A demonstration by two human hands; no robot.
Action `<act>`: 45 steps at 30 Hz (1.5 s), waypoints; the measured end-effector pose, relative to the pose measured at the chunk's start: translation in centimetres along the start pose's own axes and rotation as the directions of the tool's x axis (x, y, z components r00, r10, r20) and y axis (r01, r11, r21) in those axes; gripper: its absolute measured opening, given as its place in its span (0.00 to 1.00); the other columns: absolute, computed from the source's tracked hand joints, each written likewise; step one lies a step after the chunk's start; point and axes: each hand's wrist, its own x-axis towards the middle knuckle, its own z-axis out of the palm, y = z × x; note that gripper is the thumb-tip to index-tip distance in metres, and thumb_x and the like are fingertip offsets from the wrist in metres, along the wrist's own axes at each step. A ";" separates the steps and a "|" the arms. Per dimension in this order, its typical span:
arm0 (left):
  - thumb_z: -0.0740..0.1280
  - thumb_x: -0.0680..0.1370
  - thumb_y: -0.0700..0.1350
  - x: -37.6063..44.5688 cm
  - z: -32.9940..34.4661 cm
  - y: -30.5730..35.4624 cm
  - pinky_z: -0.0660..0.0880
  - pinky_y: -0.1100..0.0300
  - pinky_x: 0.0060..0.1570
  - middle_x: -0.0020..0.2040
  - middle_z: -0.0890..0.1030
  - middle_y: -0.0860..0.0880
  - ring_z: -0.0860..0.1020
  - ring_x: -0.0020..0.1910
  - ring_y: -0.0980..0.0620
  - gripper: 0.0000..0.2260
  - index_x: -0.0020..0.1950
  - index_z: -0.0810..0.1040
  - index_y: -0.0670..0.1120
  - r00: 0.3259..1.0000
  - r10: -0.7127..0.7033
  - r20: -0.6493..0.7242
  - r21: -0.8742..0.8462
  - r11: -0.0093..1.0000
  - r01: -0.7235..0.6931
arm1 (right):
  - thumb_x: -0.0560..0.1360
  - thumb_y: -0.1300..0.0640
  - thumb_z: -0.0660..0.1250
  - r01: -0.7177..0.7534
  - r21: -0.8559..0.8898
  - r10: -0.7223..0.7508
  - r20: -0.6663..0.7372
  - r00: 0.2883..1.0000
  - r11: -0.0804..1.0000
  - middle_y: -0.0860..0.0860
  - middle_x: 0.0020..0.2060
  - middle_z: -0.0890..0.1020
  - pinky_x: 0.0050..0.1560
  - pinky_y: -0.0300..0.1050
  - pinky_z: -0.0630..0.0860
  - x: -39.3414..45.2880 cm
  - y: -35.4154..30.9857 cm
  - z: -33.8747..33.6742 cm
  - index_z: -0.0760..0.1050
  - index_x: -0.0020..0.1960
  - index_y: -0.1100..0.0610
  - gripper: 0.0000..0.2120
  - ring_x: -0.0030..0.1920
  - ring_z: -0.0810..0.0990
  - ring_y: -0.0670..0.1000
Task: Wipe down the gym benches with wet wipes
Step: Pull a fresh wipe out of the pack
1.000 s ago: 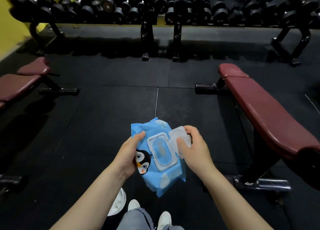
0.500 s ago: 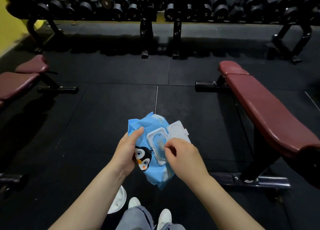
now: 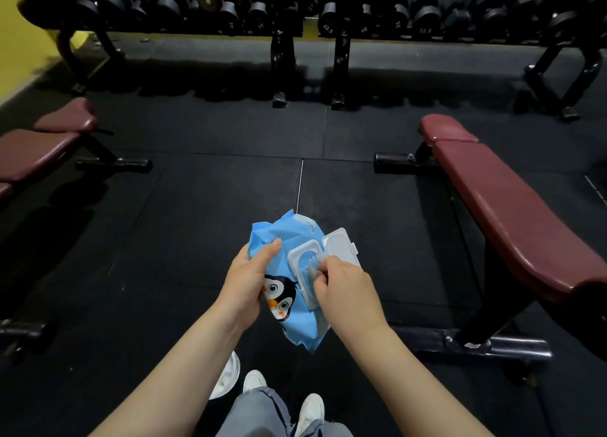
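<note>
Floor (image 3: 197,239): black rubber tiles, seams visible, ran under everything in view.
Dumbbell rack (image 3: 295,12): stood across the far side, loaded with dark dumbbells; yellow wall (image 3: 13,42) showed at far left.
Right bench (image 3: 512,213): maroon padded, on a black frame, stood to the person's right and ran away from the camera; nothing lay on its pad.
Left bench (image 3: 36,147): same maroon padding, at the left edge, only partly in frame, well apart from the right one.
Legs and shoes (image 3: 308,410): grey trousers and white shoes at bottom centre, standing between the benches.
Wipes pack (image 3: 295,325): blue soft pack with a penguin print, held in the air in front of the body, between the two benches, touching neither.
Left hand (image 3: 246,279): gripped the pack's left side, thumb curled over the front face, fingers hidden behind the pack.
Right hand (image 3: 345,288): over the dispenser opening, fingertips drawn together in a pinch at the opening; the thing pinched was too small and blurred to identify.
Lid (image 3: 340,246): white plastic flip lid, swung open to the right of the white opening frame (image 3: 302,272), still hinged to it.
</note>
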 end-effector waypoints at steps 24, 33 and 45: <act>0.67 0.79 0.49 0.0 -0.2 -0.8 0.79 0.44 0.54 0.54 0.85 0.44 0.83 0.53 0.42 0.13 0.62 0.77 0.48 0.998 -0.054 0.029 -0.014 0.998 0.055 | 0.76 0.54 0.61 -0.071 0.164 0.058 0.081 0.995 0.984 0.47 0.39 0.79 0.38 0.43 0.75 -0.5 1.1 -0.3 0.74 0.45 0.53 0.05 0.39 0.76 0.48; 0.67 0.79 0.49 -0.1 -0.3 -0.9 0.79 0.45 0.53 0.53 0.85 0.45 0.84 0.52 0.42 0.13 0.61 0.78 0.48 0.997 -0.068 0.021 -0.012 0.998 0.068 | 0.74 0.59 0.66 -0.243 0.531 0.123 0.252 0.960 0.812 0.50 0.33 0.80 0.38 0.45 0.78 -0.5 2.2 -1.1 0.78 0.40 0.54 0.05 0.33 0.74 0.45; 0.67 0.79 0.49 0.0 -1.0 -0.4 0.79 0.49 0.49 0.54 0.85 0.45 0.84 0.53 0.44 0.14 0.63 0.77 0.48 0.999 -0.045 0.012 -0.027 0.999 0.045 | 0.79 0.49 0.63 -0.083 0.297 0.029 0.182 0.983 0.951 0.43 0.41 0.80 0.42 0.42 0.81 -0.9 1.7 -0.5 0.77 0.50 0.48 0.06 0.41 0.80 0.44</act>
